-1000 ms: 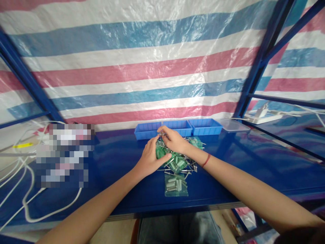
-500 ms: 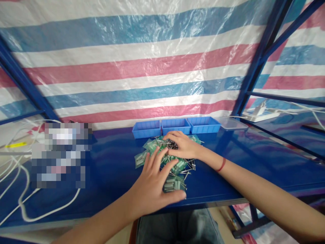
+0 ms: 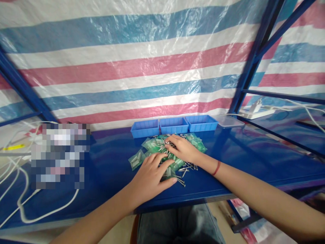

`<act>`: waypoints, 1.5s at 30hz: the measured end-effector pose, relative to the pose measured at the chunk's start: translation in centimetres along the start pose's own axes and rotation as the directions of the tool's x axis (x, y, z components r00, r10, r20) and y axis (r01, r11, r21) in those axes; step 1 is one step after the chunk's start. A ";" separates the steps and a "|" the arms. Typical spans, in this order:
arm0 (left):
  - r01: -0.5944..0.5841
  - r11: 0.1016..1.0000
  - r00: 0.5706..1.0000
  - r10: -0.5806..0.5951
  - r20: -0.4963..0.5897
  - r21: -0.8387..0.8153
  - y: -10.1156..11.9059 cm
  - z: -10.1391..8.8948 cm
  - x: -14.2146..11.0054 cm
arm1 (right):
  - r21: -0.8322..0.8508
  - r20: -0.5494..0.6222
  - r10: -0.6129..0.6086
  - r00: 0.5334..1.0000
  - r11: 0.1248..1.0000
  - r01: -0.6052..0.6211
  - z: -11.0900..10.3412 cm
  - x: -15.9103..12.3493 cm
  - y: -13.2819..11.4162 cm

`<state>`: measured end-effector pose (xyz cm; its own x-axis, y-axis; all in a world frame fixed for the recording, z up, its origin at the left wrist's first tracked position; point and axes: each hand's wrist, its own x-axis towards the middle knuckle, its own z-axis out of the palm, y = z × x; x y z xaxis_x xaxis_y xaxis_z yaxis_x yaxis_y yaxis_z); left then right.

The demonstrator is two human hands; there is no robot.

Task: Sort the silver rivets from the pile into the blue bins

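Observation:
A heap of loose metal screws (image 3: 186, 166) and small green-tinted plastic bags (image 3: 199, 144) lies on the blue table. My left hand (image 3: 148, 178) is at the near left side of the heap, fingers and thumb spread, over a bag at the front. My right hand (image 3: 184, 149) rests on the heap's middle, its fingers bent and the thumb apart from them. Screws show in that gap, and I see nothing gripped. At the left edge, a bag with pale pieces (image 3: 136, 160) lies partly apart from the others.
Behind the heap stand three blue bins, the left bin (image 3: 145, 128), middle bin (image 3: 174, 125) and right bin (image 3: 201, 123), in a row. A clear plastic lid (image 3: 231, 121) lies right of them. White cables (image 3: 48, 217) and a blurred patch occupy the left. Blue frame posts (image 3: 245, 79) flank the table.
My left hand has come down lower onto the near side of the heap. The right hand has shifted a little, and the bag at the left edge has turned and slid outward.

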<state>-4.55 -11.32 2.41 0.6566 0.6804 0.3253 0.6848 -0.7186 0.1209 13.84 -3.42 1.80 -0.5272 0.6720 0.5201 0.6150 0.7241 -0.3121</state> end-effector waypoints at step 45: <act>0.511 0.829 0.837 -0.540 -0.090 -0.225 -4.5 2.5 0.6 | 0.251 0.099 0.048 0.994 0.965 -0.072 1.7 8.0 -4.0</act>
<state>-6.41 -7.31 -0.29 0.1513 0.9446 0.2912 0.8323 -0.2807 0.4779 6.21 -0.67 5.88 -0.5523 0.7183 0.4231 0.4846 0.6896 -0.5381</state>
